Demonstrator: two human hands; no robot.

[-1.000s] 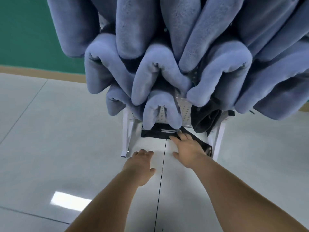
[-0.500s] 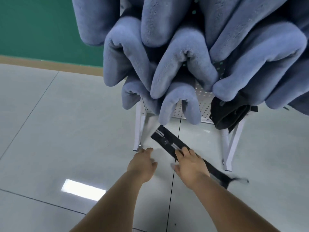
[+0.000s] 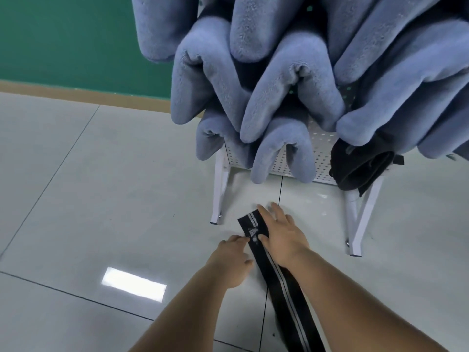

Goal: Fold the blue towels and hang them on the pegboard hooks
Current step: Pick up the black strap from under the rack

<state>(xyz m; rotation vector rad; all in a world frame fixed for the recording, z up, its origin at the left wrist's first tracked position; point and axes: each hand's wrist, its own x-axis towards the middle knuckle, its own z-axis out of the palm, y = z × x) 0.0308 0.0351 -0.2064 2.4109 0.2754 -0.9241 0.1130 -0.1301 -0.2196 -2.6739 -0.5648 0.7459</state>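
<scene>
Several folded blue towels (image 3: 291, 80) hang in loops over the white pegboard (image 3: 322, 146), hiding most of it and its hooks. A long black cloth with white stripes (image 3: 284, 285) lies flat on the floor below. My right hand (image 3: 281, 232) presses on the cloth's far end with straight fingers. My left hand (image 3: 233, 257) sits just left of the cloth, its fingertips touching the cloth's edge; how it grips I cannot tell.
A dark bundled cloth (image 3: 360, 166) hangs at the pegboard's lower right. The stand's white legs (image 3: 219, 194) rest on pale floor tiles. A green wall (image 3: 76, 39) with a brown skirting runs behind.
The black cloth has been drawn out from under the stand toward me and lies straighter. Both hands came closer, and the left hand has reached the cloth's edge.
</scene>
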